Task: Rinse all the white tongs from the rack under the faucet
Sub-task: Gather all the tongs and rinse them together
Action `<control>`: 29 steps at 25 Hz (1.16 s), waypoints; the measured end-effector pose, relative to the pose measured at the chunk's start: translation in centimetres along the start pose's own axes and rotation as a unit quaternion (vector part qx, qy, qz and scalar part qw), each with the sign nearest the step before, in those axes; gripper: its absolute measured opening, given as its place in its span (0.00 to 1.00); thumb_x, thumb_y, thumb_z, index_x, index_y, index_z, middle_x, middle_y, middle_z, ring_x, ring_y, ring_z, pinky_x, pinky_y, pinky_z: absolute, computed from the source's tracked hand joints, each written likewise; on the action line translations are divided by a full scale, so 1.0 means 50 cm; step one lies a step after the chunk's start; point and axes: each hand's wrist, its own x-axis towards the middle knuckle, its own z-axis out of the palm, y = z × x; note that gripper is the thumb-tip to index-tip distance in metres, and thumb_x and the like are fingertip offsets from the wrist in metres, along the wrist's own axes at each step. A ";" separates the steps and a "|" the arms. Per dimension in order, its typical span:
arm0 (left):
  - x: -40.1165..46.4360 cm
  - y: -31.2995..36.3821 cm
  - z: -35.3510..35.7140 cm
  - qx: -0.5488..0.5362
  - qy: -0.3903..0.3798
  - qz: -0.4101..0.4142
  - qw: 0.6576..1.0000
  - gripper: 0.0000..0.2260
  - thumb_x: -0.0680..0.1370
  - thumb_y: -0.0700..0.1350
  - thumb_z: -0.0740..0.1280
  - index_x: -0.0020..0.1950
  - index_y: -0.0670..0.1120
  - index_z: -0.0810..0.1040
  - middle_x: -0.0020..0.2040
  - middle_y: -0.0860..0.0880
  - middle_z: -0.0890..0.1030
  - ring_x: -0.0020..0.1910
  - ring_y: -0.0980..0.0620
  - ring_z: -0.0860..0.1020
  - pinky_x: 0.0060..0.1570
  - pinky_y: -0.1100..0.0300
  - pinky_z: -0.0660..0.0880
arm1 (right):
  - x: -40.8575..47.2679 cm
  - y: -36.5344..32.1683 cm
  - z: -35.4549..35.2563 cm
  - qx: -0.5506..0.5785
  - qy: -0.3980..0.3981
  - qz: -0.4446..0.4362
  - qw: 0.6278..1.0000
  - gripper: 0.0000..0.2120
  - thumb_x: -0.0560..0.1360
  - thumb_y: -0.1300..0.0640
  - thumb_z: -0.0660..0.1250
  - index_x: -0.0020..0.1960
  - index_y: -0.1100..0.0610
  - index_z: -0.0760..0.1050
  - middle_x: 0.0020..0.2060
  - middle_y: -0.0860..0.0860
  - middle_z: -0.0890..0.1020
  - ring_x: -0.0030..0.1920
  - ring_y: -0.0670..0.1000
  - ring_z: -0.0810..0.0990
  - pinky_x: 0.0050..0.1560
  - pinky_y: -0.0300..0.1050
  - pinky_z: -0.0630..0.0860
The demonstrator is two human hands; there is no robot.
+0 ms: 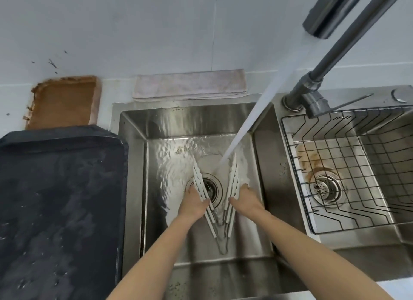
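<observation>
Both hands reach down into the left sink basin, over the drain. The left hand has its grip closed around one bundle of white tongs, and the right hand has its grip closed around a second bundle of white tongs. The two bundles meet at their handle ends near the basin's front edge and spread apart toward the back, forming a V, with the scalloped tips pointing away from the person. The stream of water from the grey faucet falls between the bundles, striking just beside the tip of the right one, and spreads across the basin floor. To the right, a black wire rack sits inside the right sink basin. On the table to the left lies a wet dark tray, with a brown tray behind it at the wall. A folded pale cloth lies along the back edge of the sink.
</observation>
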 end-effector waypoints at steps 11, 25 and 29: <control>0.015 -0.002 0.039 -0.143 0.016 -0.104 0.984 0.15 0.75 0.43 0.66 0.60 0.39 0.72 0.59 0.42 0.79 0.58 0.44 0.77 0.49 0.63 0.69 | 0.016 -0.014 0.057 0.053 0.015 0.052 0.997 0.27 0.75 0.51 0.63 0.66 0.62 0.57 0.62 0.61 0.71 0.60 0.60 0.74 0.55 0.49 0.73; -0.034 0.070 0.002 -0.378 -0.066 -0.050 0.922 0.21 0.72 0.49 0.69 0.62 0.48 0.68 0.52 0.49 0.80 0.48 0.53 0.80 0.47 0.59 0.76 | -0.038 0.001 0.007 0.325 0.006 0.085 0.942 0.33 0.77 0.52 0.60 0.75 0.61 0.48 0.66 0.60 0.72 0.64 0.60 0.73 0.63 0.49 0.70; -0.054 0.152 -0.054 -0.392 -0.028 0.060 0.917 0.10 0.75 0.48 0.66 0.55 0.49 0.70 0.35 0.51 0.81 0.32 0.56 0.80 0.34 0.65 0.76 | -0.058 -0.009 -0.020 0.393 0.004 0.054 0.918 0.29 0.78 0.53 0.58 0.74 0.61 0.51 0.55 0.61 0.79 0.52 0.58 0.80 0.51 0.46 0.78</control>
